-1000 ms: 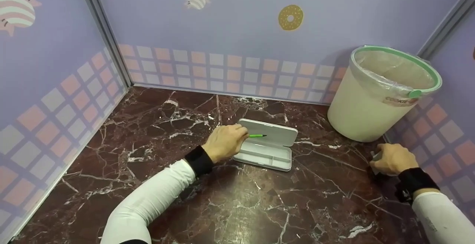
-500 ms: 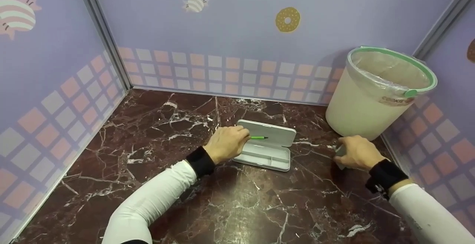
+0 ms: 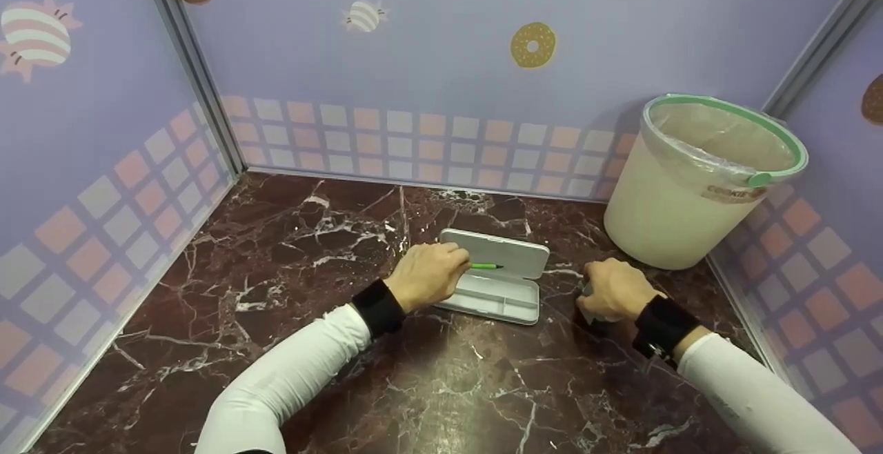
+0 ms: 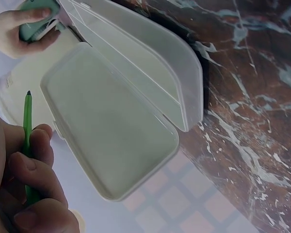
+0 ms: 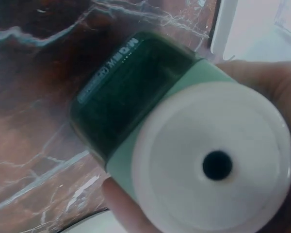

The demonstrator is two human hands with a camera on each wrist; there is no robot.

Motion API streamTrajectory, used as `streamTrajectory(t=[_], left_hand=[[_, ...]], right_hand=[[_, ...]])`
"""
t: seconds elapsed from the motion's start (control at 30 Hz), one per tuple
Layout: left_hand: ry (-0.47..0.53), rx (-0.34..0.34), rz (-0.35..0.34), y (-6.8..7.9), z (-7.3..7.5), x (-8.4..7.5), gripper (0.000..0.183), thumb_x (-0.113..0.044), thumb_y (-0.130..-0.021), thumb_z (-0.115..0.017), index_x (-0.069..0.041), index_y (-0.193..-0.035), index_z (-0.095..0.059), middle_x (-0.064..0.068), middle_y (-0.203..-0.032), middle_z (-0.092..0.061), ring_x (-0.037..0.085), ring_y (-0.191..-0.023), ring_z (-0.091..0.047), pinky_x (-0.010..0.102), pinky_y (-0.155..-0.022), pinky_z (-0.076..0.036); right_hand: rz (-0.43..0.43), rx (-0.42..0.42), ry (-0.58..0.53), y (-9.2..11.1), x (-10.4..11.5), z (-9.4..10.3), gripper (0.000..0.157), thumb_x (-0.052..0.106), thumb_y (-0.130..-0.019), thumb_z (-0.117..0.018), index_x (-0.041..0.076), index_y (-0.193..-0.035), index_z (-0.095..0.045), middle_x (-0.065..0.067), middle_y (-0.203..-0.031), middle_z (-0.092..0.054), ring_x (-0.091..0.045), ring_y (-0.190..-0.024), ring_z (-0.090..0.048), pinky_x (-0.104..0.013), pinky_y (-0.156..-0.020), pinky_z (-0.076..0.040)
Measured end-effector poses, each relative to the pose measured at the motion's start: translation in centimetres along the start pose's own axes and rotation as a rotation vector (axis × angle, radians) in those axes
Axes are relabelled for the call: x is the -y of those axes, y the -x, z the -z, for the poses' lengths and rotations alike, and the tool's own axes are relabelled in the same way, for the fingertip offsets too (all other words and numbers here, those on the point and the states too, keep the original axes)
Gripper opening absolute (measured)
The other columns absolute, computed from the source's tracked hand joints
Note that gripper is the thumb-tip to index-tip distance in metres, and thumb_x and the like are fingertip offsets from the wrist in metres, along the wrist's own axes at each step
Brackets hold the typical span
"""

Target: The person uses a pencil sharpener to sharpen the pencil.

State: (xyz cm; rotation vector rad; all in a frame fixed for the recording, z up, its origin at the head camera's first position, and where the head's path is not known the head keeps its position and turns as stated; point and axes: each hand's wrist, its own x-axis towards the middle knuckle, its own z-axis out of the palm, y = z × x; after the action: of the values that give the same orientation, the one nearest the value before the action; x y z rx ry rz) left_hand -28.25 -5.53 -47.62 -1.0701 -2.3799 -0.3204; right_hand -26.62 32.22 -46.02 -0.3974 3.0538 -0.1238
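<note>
My left hand (image 3: 431, 274) holds a green pencil (image 3: 486, 265) over the pencil case, its dark tip facing right. In the left wrist view the fingers curl round the pencil (image 4: 28, 116). The white pencil case (image 3: 521, 312) lies with its lid raised, showing divided compartments with nothing visible in them. To the right of the case, my right hand (image 3: 617, 288) grips a pencil sharpener (image 5: 174, 145). Close up, it has a pale round face with a dark hole in the centre and a dark green see-through box behind.
A pale bin (image 3: 676, 205) with a green rim and clear liner stands at the back right, near the corner. Purple walls with pink and white squares (image 3: 400, 143) edge the dark red marbled tabletop (image 3: 386, 385) at the back and both sides.
My right hand has carried the pencil sharpener leftward from near the right wall to beside the case. The left hand with the pencil has barely shifted.
</note>
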Motion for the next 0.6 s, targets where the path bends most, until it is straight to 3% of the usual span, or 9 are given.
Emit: streamTrajectory(t=[0.33, 0.43, 0.6], left_hand=[[-0.002, 0.012, -0.013, 0.0, -0.8, -0.3, 0.023, -0.027, -0.111, -0.066, -0.013, -0.094, -0.071, 0.001, -0.082, -0.071, 0.021, -0.064, -0.071, 0.039, -0.058, -0.060], [0.006, 0.021, -0.010, 0.0, -0.9, -0.3, 0.023, -0.027, -0.111, -0.066, -0.013, -0.094, -0.072, 0.001, -0.082, -0.072, 0.020, -0.064, -0.070, 0.038, -0.058, -0.060], [0.032, 0.056, 0.002, 0.0, -1.3, -0.6, 0.023, -0.027, -0.112, -0.065, -0.013, -0.097, -0.074, 0.001, -0.084, -0.074, 0.020, -0.064, -0.070, 0.036, -0.058, -0.060]], right_hand=[[-0.087, 0.019, 0.051, -1.3, 0.9, -1.5, 0.035, 0.037, -0.082, -0.082, 0.004, -0.089, -0.074, -0.025, -0.097, -0.080, -0.046, -0.087, -0.079, -0.065, -0.075, -0.065], [-0.111, 0.007, 0.054, -1.2, 1.0, -2.0, 0.042, 0.043, -0.086, -0.081, 0.002, -0.095, -0.075, -0.030, -0.103, -0.081, -0.052, -0.093, -0.079, -0.068, -0.077, -0.064], [-0.111, -0.007, 0.021, -0.5, 0.9, -2.1, 0.063, 0.057, -0.094, -0.077, -0.001, -0.119, -0.072, -0.032, -0.112, -0.079, -0.057, -0.101, -0.078, -0.069, -0.081, -0.063]])
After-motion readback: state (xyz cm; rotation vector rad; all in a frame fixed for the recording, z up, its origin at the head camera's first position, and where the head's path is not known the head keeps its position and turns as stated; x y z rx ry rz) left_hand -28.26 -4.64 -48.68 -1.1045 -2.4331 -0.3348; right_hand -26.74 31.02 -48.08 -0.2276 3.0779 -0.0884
